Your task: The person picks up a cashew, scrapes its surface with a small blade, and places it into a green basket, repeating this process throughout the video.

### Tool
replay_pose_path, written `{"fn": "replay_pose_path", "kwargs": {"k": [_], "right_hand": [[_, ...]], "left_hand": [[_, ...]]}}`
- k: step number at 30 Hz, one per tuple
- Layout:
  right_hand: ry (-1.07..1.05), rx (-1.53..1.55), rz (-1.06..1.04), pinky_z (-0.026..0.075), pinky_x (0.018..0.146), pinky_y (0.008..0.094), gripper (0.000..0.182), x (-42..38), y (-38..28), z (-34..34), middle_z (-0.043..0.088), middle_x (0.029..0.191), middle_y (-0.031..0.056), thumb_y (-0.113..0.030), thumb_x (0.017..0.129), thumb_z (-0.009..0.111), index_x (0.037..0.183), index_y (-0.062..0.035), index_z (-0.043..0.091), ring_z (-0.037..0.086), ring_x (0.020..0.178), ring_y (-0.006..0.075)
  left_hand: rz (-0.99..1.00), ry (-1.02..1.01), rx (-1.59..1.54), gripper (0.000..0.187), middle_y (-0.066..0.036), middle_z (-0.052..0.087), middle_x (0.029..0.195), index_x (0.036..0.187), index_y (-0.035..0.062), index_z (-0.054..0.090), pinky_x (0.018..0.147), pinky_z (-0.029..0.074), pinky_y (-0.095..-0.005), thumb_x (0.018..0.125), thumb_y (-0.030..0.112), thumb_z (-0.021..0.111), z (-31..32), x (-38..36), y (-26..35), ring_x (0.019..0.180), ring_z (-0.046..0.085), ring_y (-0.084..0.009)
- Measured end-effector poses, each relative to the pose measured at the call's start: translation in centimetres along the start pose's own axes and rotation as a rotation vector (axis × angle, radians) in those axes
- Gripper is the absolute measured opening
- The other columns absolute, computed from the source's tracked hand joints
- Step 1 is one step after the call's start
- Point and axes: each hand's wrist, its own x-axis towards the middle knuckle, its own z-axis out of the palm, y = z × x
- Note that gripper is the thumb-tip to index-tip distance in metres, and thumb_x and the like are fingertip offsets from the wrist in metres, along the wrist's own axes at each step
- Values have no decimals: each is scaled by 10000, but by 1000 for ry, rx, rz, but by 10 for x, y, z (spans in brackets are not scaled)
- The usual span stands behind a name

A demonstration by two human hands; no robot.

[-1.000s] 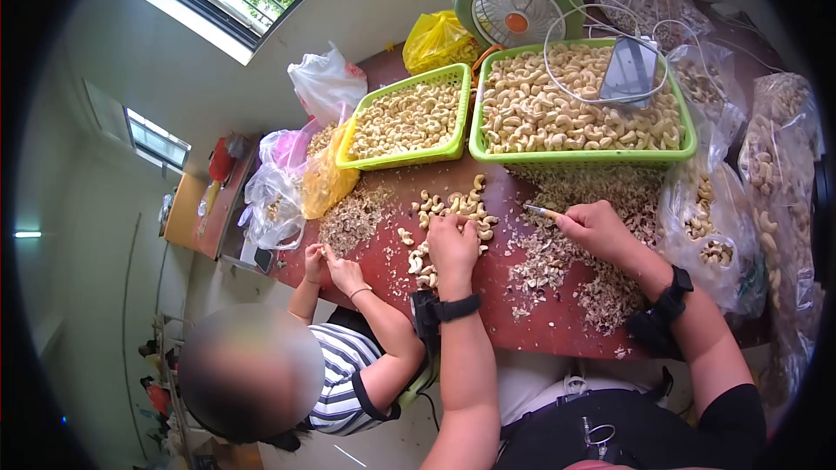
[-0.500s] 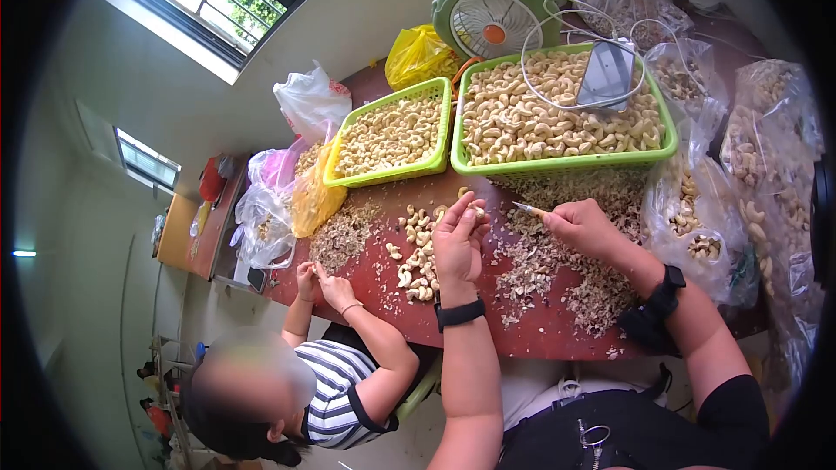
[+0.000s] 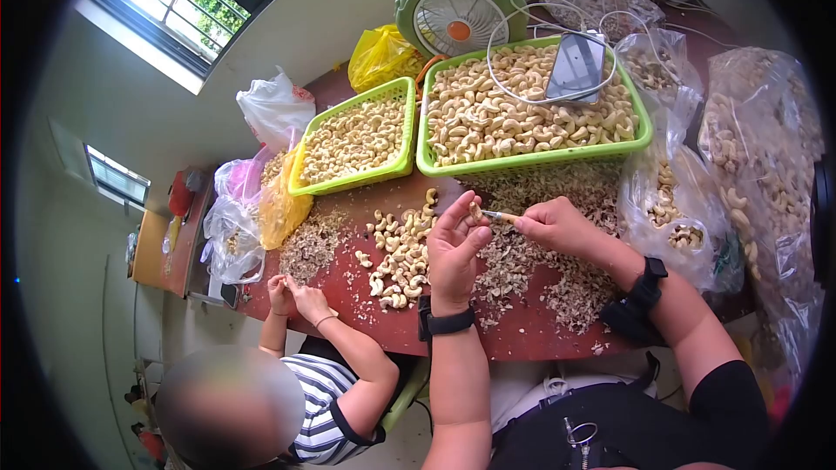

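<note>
Here, fingers: left hand pinches a single cashew between fingertips; right hand is closed around a small knife, its tip touching that nut.
Under the hands: red table — loose cashew pile just left of the fingers, shell scraps beneath and right.
Beyond the fingers: two green baskets of kernels — larger, smaller; a phone lies on the larger.
Farther: one fan.
Right: clear bags of cashews.
Left: another person's hands at the table edge.
</note>
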Motion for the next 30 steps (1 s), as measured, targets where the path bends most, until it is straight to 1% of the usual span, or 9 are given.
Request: {"fn": "replay_pose_path", "kwargs": {"k": [3, 5, 7, 9, 14, 17, 21, 26, 30], "right_hand": [[-14, -17, -7, 328, 407, 219, 333, 0, 1, 0, 468, 475, -10, -298, 806, 542, 659, -3, 590, 401, 455, 36], [-23, -44, -8, 322, 405, 218, 330, 0, 2, 1, 466, 476, -13, -297, 802, 549, 661, -1, 593, 395, 461, 32], [-50, -24, -5, 308, 401, 218, 336, 1, 2, 2, 447, 474, -28, -295, 803, 553, 644, 0, 586, 372, 466, 25], [-53, -17, 4, 302, 399, 219, 341, 0, -1, 3, 437, 472, -34, -294, 805, 554, 633, 0, 580, 361, 465, 24], [-66, -51, 0, 291, 398, 219, 361, 1, 1, 4, 414, 468, -44, -299, 811, 554, 607, -1, 562, 340, 465, 23], [-70, -57, 18, 289, 399, 219, 372, 1, 1, 4, 410, 468, -44, -309, 811, 553, 600, -2, 556, 336, 467, 24], [-60, -74, 13, 291, 401, 221, 380, 1, 0, 5, 409, 468, -42, -311, 814, 547, 597, 0, 547, 333, 470, 26], [-67, -58, 17, 293, 402, 226, 381, 1, 2, 5, 407, 468, -36, -309, 816, 544, 601, 5, 543, 332, 472, 29], [-55, -121, 24, 302, 403, 237, 382, 1, 1, 4, 415, 465, -21, -315, 811, 549, 605, 7, 549, 338, 467, 37]], "left_hand": [[8, -23, 32, 543, -100, 495, 1065, 1164, -43, 420, 733, 458, -220, 662, -87, 621, 2, 0, -1, 834, 526, -129], [84, -76, 176, 543, -97, 490, 1071, 1160, -44, 424, 733, 457, -214, 657, -106, 617, 2, 1, -4, 845, 524, -126], [84, -87, 166, 541, -91, 479, 1072, 1157, -51, 425, 736, 460, -217, 654, -120, 613, 3, 0, -4, 862, 520, -124], [109, -81, 231, 511, -39, 421, 1030, 1140, -48, 445, 702, 458, -204, 661, -125, 604, 6, 0, -3, 819, 503, -95], [158, -76, 324, 480, -36, 439, 987, 1116, -49, 466, 654, 452, -183, 664, -107, 618, 2, 1, -5, 761, 504, -74], [163, -59, 371, 460, -31, 448, 969, 1103, -47, 480, 649, 451, -181, 668, -101, 619, -1, 2, -7, 759, 506, -71], [147, -39, 303, 436, -28, 457, 958, 1086, -45, 495, 642, 449, -177, 672, -99, 619, 2, 2, -7, 768, 510, -69], [154, -65, 344, 405, -29, 465, 947, 1066, -49, 507, 635, 454, -172, 678, -105, 608, 0, 1, -6, 747, 523, -70], [129, -57, 377, 391, -29, 467, 943, 1056, -51, 512, 628, 450, -167, 680, -106, 605, -1, 1, -8, 728, 524, -66]]}}
